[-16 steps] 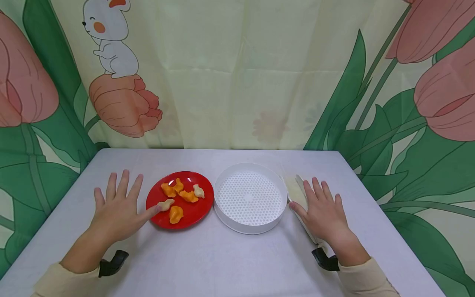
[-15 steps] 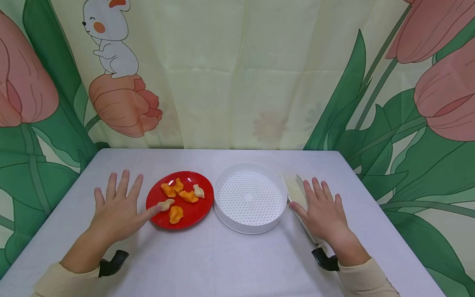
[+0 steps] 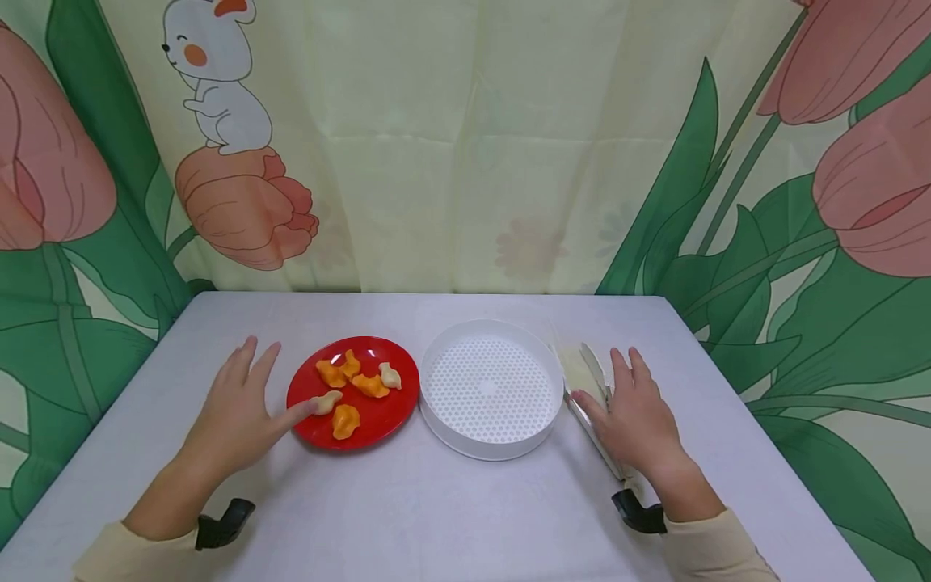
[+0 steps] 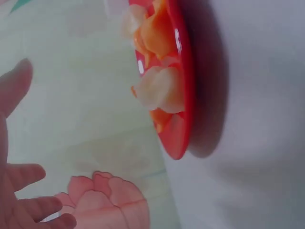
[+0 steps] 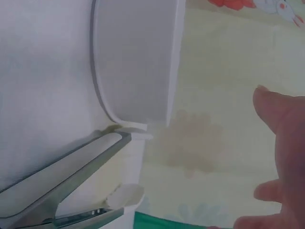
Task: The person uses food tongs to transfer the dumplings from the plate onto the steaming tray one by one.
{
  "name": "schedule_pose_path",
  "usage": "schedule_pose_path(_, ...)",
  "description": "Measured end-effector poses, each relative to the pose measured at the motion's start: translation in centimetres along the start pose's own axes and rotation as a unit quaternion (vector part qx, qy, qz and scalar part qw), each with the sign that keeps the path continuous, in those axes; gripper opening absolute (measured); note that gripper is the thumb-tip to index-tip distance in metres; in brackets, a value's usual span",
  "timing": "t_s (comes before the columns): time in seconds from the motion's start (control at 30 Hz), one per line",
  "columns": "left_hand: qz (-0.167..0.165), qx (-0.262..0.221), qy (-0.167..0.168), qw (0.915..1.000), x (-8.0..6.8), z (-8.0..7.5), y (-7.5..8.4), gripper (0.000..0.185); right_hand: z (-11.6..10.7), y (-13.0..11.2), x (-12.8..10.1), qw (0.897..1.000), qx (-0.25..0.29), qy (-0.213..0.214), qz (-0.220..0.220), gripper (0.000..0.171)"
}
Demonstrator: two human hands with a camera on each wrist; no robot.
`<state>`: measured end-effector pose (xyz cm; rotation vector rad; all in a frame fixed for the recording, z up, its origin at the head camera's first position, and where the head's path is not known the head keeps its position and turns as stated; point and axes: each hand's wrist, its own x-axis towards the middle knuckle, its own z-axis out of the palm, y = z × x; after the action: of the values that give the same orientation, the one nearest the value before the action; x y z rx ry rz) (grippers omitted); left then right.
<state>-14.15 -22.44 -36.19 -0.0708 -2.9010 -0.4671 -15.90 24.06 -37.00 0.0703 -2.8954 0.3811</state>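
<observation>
My left hand [image 3: 233, 420] is held over the table beside a red plate [image 3: 385, 412], fingers extended and holding nothing. In the head view its thumb overlaps the plate's left rim; the left wrist view shows the hand apart from it. On the plate lie several orange dumplings [image 3: 345, 421] and cream ones [image 3: 390, 375]. My right hand [image 3: 643, 424], its fingers loosely extended, hovers above a pair of tongs [image 5: 62, 176] and grips nothing. The tongs lie spread, partly hidden by that hand in the head view. Left of them stands a round white steamer tray [image 3: 491, 449] with a perforated floor.
A white cloth covers the table [image 3: 436, 517]. Behind it hangs a curtain [image 3: 407, 162] printed with tulips and a rabbit. The plate and the steamer tray stand side by side, almost touching.
Both hands have turned slightly from flat and spread; the left fingers have drawn closer together. More of the tongs shows beside the right hand. The plate, dumplings and steamer tray are unmoved.
</observation>
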Motion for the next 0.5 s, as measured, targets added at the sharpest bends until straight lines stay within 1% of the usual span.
schedule_pose_path(0.1,-0.026,-0.068,-0.001,0.9973,0.1,0.2,-0.3,0.098,0.3,0.5,-0.1,0.999,0.042,0.003,0.019,0.095)
schedule_pose_path(0.2,-0.058,-0.125,-0.002,0.9905,0.1,0.8,-1.0,0.093,0.6,1.0,-0.2,0.997,0.068,-0.015,0.038,0.098)
schedule_pose_path(0.27,-0.084,-0.162,-0.01,0.9831,0.0,1.4,-1.5,0.092,0.8,1.3,-0.3,0.995,0.075,-0.034,0.054,0.101)
schedule_pose_path(0.3,-0.098,-0.179,-0.019,0.9788,0.0,1.7,-1.8,0.093,1.0,1.4,-0.3,0.994,0.077,-0.044,0.061,0.102)
schedule_pose_path(0.43,-0.153,-0.231,-0.072,0.9581,0.2,2.8,-2.9,0.098,1.8,2.0,-0.4,0.991,0.076,-0.076,0.078,0.105)
schedule_pose_path(0.5,-0.171,-0.247,-0.1,0.9486,0.3,3.2,-3.2,0.1,2.3,2.3,-0.4,0.99,0.076,-0.088,0.082,0.103)
